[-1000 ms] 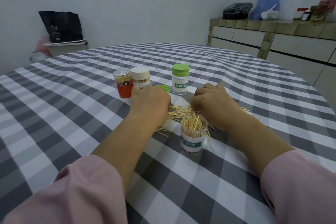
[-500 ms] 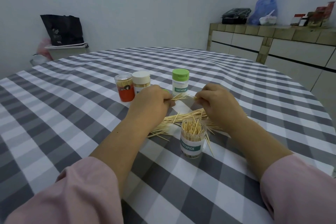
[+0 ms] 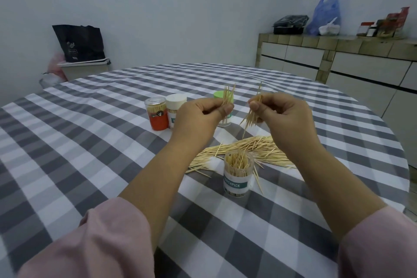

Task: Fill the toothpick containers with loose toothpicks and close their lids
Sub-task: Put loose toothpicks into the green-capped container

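An open clear toothpick container (image 3: 238, 174) with a green label stands near me, packed with upright toothpicks. Behind it a pile of loose toothpicks (image 3: 243, 149) lies on the checked tablecloth. My left hand (image 3: 198, 117) is raised above the table and pinches a small bunch of toothpicks pointing up. My right hand (image 3: 284, 115) is level with it and pinches another bunch that fans downward. Further back stand a red container (image 3: 157, 116), a white-lidded container (image 3: 176, 102) and a green-lidded container (image 3: 220, 95), the last partly hidden by my left hand.
The round table (image 3: 112, 142) carries a grey and white checked cloth. A tiled counter (image 3: 338, 56) with bags and jars runs along the right wall. A bin with a black bag (image 3: 81, 52) stands at the back left.
Both hands have lifted off the pile, each taking a bunch of toothpicks up into the air. The green loose lid seen earlier is now hidden.
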